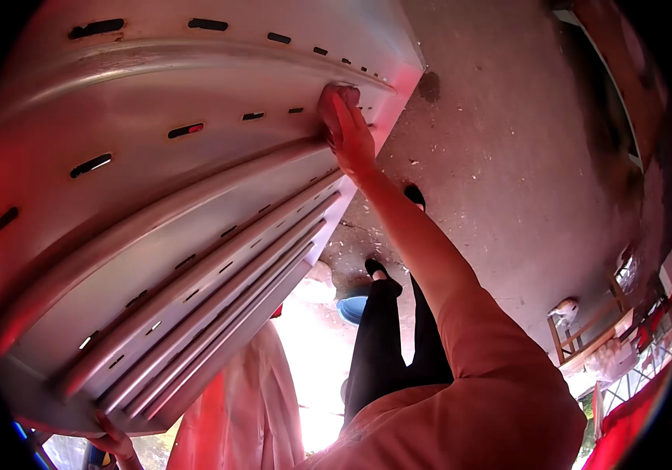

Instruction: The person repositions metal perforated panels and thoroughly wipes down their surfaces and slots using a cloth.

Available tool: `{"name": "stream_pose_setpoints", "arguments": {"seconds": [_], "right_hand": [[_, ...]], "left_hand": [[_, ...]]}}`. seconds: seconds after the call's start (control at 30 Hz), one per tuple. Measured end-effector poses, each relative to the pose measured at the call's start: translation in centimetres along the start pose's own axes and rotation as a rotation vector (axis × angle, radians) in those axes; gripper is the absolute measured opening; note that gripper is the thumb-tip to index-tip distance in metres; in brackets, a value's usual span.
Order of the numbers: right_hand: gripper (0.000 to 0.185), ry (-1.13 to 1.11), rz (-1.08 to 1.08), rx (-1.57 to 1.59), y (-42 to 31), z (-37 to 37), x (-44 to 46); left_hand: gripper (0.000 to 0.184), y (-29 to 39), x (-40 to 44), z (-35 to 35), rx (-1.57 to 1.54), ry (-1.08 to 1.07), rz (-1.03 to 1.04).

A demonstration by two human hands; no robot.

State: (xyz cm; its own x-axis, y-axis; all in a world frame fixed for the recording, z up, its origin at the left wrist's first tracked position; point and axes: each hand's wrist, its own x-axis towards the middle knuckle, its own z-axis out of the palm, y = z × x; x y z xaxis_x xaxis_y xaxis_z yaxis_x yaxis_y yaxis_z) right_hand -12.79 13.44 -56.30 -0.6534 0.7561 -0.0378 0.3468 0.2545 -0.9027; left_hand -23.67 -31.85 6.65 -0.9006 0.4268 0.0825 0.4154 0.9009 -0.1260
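Observation:
A large ribbed metal panel [218, 176] with rows of dark slots leans across the left side, tinted red by the light. My right hand [352, 141], its arm stretched out, presses a crumpled cloth [328, 110] against the panel's face near the far right edge. The fingers are closed on the cloth, which is partly hidden by the hand. At the lower left, my left hand [114, 440] grips the panel's near bottom edge. Only some of its fingers show, and the picture's border cuts off the wrist.
Stained concrete floor [500, 180] stretches to the right, with bits of debris. A blue basin [352, 309] stands near my feet. Pinkish fabric [242, 399] hangs beside the panel. A wooden chair-like frame [594, 337] and other clutter are at the right.

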Motion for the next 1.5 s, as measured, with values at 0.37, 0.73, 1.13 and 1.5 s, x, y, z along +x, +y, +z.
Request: {"name": "stream_pose_setpoints", "arguments": {"seconds": [0.37,0.73,1.13,1.5], "right_hand": [[0.074,0.162,0.576,0.149,24.6,-1.7,4.4],[0.041,-0.647,0.562,-0.418,27.7,7.5,-17.1],[0.052,-0.208,0.833,-0.452,22.8,11.0,-10.2],[0.055,-0.327,0.884,0.345,23.8,9.1,-26.5]], "left_hand": [[0.053,1.3,1.7,2.3,0.127,-0.011,-0.07],[0.051,0.8,2.0,4.0,0.21,-0.008,-0.148],[0.05,-0.3,1.4,4.5,0.241,-0.038,-0.172],[0.049,-1.0,0.6,4.4,0.258,-0.027,-0.178]]}}
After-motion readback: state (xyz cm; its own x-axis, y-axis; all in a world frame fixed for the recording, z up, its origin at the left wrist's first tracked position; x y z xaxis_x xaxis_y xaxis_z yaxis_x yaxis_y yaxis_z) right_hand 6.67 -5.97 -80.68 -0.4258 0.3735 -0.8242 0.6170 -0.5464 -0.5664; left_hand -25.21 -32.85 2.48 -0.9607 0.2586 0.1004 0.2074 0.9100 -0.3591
